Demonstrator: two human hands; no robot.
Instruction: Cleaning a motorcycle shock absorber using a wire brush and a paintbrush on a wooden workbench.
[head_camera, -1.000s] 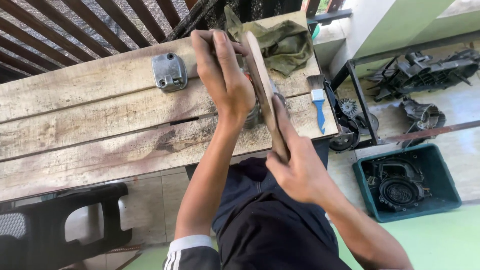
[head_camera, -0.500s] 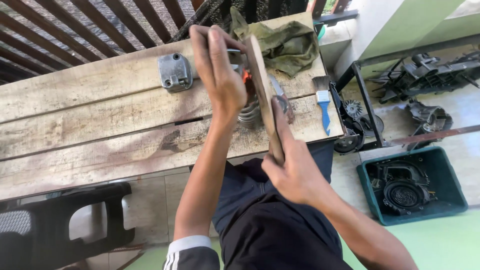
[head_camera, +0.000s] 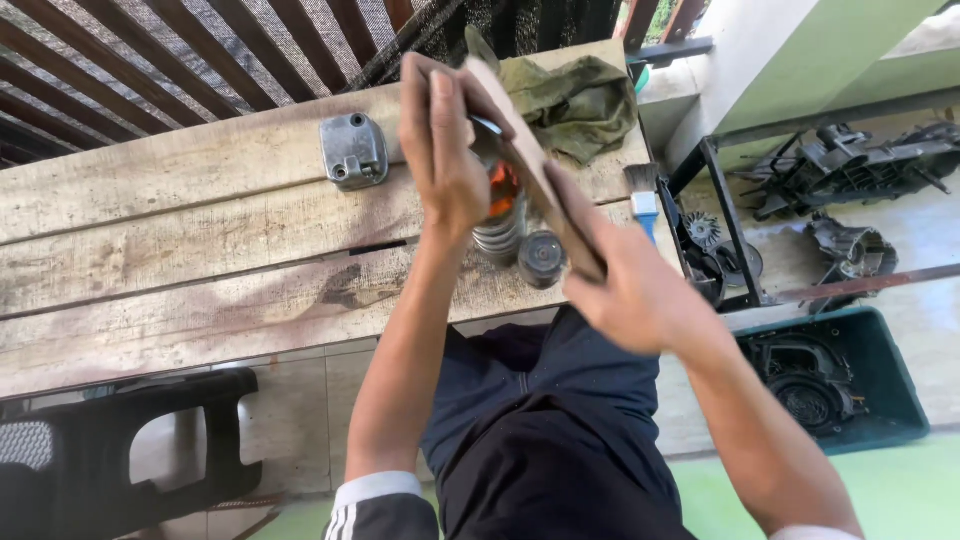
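We hold a flat brown board (head_camera: 530, 165) above the wooden workbench (head_camera: 200, 250), tilted so that its thin edge faces the camera and it runs from the far side of the bench toward our body. Our right hand (head_camera: 635, 285) closes around the near end of the board, with the fingers wrapped on it. Our left hand (head_camera: 445, 150) is at the far end, with the fingers pressed together flat against the left face of the board and the thumb side near its top. Just under the board, between our two hands, a metal part with cooling fins (head_camera: 500, 235) stands on the bench, and something orange (head_camera: 503, 185) shows above it; we cannot tell if the board touches them. A small dark round piece (head_camera: 541, 258) lies just beside the finned part. Further left on the bench lies a grey metal cover (head_camera: 353, 150), well apart from the hands. Behind the board is a crumpled green rag (head_camera: 580, 100), and to the right a brush with a blue handle (head_camera: 643, 195) lies near the bench edge. On the floor at right stands a dark green crate (head_camera: 880, 370) with engine parts.
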